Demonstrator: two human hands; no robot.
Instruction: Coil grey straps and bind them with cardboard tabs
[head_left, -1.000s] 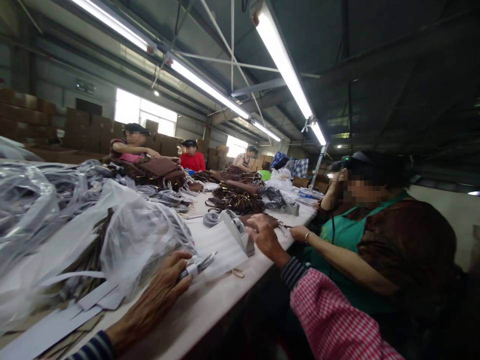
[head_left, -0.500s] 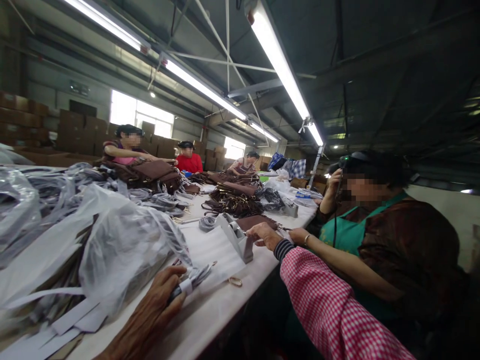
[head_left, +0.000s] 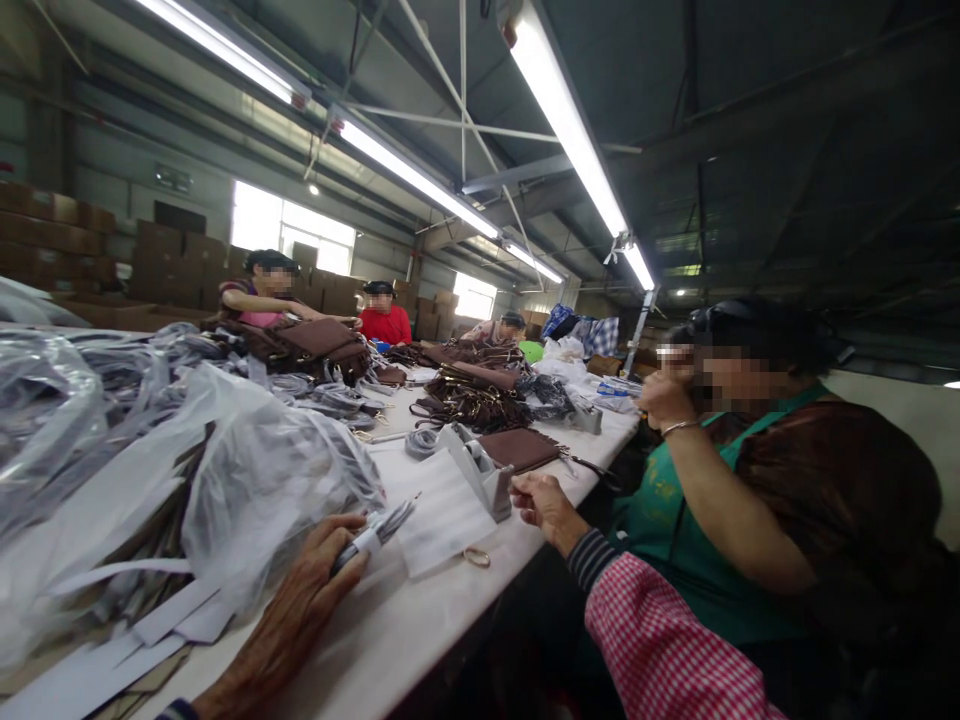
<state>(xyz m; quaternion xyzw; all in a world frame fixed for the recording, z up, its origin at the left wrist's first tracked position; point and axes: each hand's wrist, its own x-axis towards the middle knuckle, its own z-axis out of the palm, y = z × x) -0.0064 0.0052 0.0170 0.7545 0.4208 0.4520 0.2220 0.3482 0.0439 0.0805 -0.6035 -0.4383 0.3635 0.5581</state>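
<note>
A grey strap bundle (head_left: 388,524), white-banded, is resting between the curled left hand's (head_left: 304,600) thumb and fingers, its long axis pointing forward-right toward a grey dispenser (head_left: 481,472), beside which the right hand (head_left: 549,508) is bending its fingers, whether pinching anything one cannot tell.

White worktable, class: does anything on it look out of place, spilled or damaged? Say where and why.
A gold-coloured oval metal loop lies alone near the edge of the white worktable, beside the white foam sheet. It looks stray, apart from the dark-brown heap farther back. No spill or damage stands out.
</note>
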